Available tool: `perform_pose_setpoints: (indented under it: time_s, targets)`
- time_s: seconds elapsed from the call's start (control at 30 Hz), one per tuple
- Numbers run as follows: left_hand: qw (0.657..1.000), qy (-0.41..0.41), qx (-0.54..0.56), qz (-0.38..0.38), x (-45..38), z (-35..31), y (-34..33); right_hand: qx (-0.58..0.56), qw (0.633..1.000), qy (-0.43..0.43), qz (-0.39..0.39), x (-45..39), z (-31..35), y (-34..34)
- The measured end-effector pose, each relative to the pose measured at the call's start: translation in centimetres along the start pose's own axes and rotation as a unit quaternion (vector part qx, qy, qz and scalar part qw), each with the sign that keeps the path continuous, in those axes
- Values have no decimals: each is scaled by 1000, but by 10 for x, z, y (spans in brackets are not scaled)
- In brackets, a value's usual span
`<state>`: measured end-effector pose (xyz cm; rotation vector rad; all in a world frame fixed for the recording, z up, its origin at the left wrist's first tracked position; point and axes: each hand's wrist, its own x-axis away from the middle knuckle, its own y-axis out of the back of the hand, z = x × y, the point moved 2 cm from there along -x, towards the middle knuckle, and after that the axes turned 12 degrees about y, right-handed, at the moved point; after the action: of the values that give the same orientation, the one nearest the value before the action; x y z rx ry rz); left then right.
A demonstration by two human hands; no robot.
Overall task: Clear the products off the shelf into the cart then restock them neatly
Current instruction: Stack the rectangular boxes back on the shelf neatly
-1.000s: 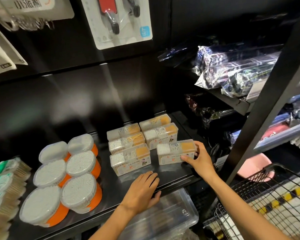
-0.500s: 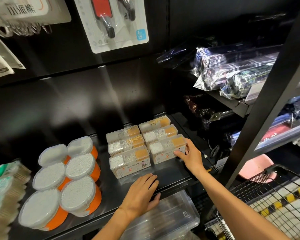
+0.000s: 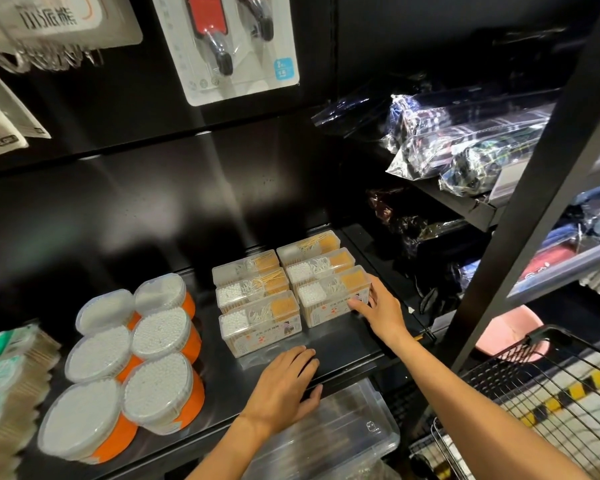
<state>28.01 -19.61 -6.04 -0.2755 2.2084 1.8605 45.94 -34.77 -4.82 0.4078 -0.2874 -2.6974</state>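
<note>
Several clear rectangular boxes of cotton swabs and toothpicks stand in two columns on the black shelf. My right hand presses with straight fingers against the front and right side of the front right box, which sits close behind its column. My left hand rests flat on the shelf's front edge, just in front of the left column. Round orange tubs of cotton swabs are grouped to the left. The black wire cart is at the lower right.
Green-capped packs crowd the shelf's far left. A clear plastic bin sits below the shelf. A black upright post separates the neighbouring shelves holding bagged goods. Blister packs hang above.
My right hand has pushed the front right box back and leftward until it lines up against its column. The left hand stays flat on the shelf edge.
</note>
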Motion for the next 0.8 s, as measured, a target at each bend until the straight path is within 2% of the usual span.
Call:
perform_pose_setpoints:
  time_s: [0.1,0.2,0.27,0.4,0.5,0.63,0.8]
  targets:
    - [1000,1,1,3,0,0,1,13,1000,-17,-9,2,2,1]
    - [1000,2,-1,8,0,0,1,84,995,-31,-49,14,14,5]
    - [1000,1,-8,11,0,0,4,133,989,-6,-69,31,27,9]
    - [1000,-8,-6,20,-8,-14,14,199,977,68,-17,91,47,23]
    - [997,-75,34,1,-21,-57,11,258,961,101,-11,145,44,49]
    - [968,-203,147,-12,-41,-144,-16,332,941,18,-69,206,32,106]
    - [932,-264,237,72,-65,-248,-53,365,915,-83,-151,270,9,177]
